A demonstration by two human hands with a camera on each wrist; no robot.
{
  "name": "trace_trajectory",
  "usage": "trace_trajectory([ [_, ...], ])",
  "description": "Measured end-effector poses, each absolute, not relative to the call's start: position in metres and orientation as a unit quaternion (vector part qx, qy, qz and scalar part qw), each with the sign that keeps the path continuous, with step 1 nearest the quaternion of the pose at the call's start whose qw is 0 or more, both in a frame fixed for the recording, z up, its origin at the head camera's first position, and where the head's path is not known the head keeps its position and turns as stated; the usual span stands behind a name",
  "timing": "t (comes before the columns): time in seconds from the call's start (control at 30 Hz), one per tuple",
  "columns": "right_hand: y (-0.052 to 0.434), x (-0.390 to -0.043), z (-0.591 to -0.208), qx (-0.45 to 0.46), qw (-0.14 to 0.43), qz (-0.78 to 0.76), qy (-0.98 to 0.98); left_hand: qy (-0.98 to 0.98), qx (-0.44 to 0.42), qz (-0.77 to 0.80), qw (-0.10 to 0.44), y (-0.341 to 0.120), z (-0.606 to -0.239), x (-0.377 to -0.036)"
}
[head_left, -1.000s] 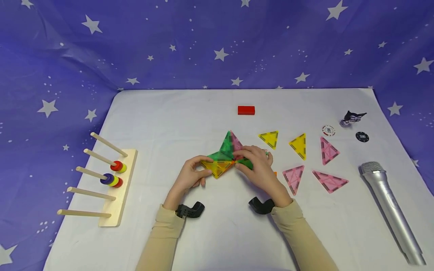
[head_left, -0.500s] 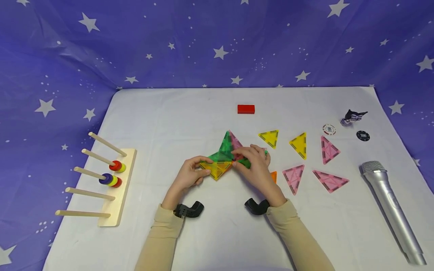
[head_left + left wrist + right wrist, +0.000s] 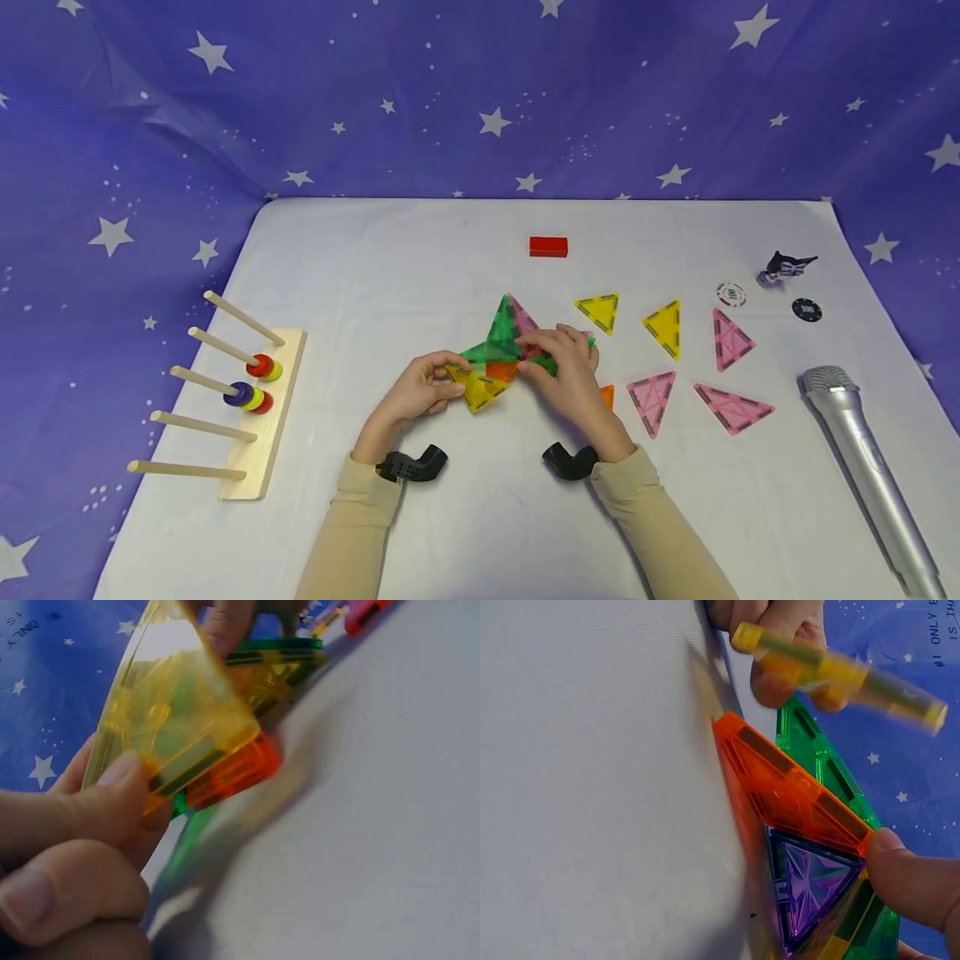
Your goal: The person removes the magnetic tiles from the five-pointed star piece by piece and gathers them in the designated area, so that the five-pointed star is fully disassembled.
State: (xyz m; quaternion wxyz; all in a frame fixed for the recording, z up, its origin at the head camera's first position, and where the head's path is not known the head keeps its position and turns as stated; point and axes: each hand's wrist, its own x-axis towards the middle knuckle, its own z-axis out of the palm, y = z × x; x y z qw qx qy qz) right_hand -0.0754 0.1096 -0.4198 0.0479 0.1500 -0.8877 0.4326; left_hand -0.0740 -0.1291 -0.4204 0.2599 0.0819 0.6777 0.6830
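My left hand (image 3: 412, 390) pinches a translucent yellow triangular magnetic tile (image 3: 172, 697) between thumb and fingers, tilted in front of a built shape. My right hand (image 3: 564, 371) holds that shape of joined magnetic tiles at its right side; in the right wrist view the thumb (image 3: 900, 877) presses at a corner. An orange tile (image 3: 791, 787), a purple tile (image 3: 814, 889) and green tiles (image 3: 829, 761) show there. From the head view, a green point (image 3: 501, 325) and a pink tile (image 3: 522, 317) stick out at the back. The right hand hides part of the shape.
Loose yellow tiles (image 3: 663, 327) and pink tiles (image 3: 652, 402) lie right of the hands. A silver microphone (image 3: 862, 458), poker chips (image 3: 731, 294) and a small dark figure (image 3: 783, 267) are farther right. A red block (image 3: 548, 247) sits behind; a wooden peg rack (image 3: 266, 425) stands left.
The left hand has drawn the yellow tile slightly toward the person, away from the shape, and an orange tile shows behind it. The right hand keeps nearly the same place.
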Motion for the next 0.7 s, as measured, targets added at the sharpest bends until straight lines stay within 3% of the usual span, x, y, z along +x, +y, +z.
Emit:
trace_trajectory([
  [0.23, 0.111, -0.076, -0.42, 0.15, 0.052, 0.428, -0.889, 0.655, 0.076, 0.706, 0.259, -0.137, -0.434, -0.077],
  [0.43, 0.11, -0.076, -0.42, 0.154, 0.054, 0.429, -0.889, 0.618, 0.057, 0.759, 0.197, -0.148, -0.421, -0.08],
  [0.7, 0.109, -0.075, -0.419, 0.157, 0.054, 0.43, -0.887, 0.644, -0.062, 0.752, 0.125, -0.15, -0.409, -0.103],
])
